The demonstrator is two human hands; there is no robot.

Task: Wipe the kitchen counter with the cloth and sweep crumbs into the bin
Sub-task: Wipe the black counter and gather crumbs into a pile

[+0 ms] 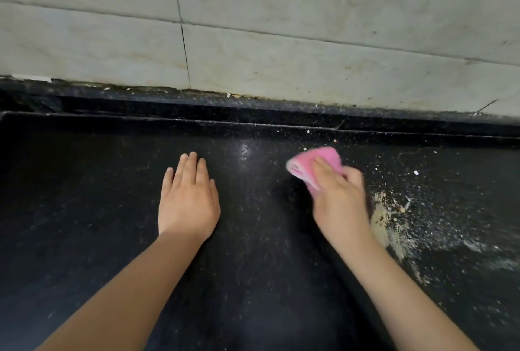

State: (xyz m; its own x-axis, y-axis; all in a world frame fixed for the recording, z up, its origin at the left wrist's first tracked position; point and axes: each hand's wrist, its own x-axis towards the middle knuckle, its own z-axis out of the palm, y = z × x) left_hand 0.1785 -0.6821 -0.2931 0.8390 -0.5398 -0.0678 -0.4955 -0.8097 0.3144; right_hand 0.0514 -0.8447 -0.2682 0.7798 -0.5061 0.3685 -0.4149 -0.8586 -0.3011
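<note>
**Pink cloth on a dark counter, crumbs to its right**

The right hand (339, 196) grips a folded pink cloth (315, 166) against the black speckled stone counter (253, 238). The fingers are curled over the cloth's near end, and the far end sticks out past the fingertips toward the back wall. Both hand and cloth are smeared by motion blur, so the cloth's folds and the exact lie of the fingers are hard to make out, and the part of the cloth under the palm is hidden.

The left hand (188, 198) lies flat on the counter, well apart from the cloth, fingers straight and close together, holding nothing. Both forearms run off the bottom edge of the view.

Just beside the right hand, on its right, lies a tan patch of crumbs and powder (387, 224), partly covered by the wrist. Beyond it, white specks (439, 210) scatter across the counter toward the right edge, where they are cut off. A few larger white flecks lie near the back edge.

Behind the counter runs a raised black stone ledge (253, 103), dusted with grit and small flakes along the joint. Above it stands a wall of pale marbled tiles (309, 27) with dark grout lines and faint brown staining. No bin shows in the view.
</note>
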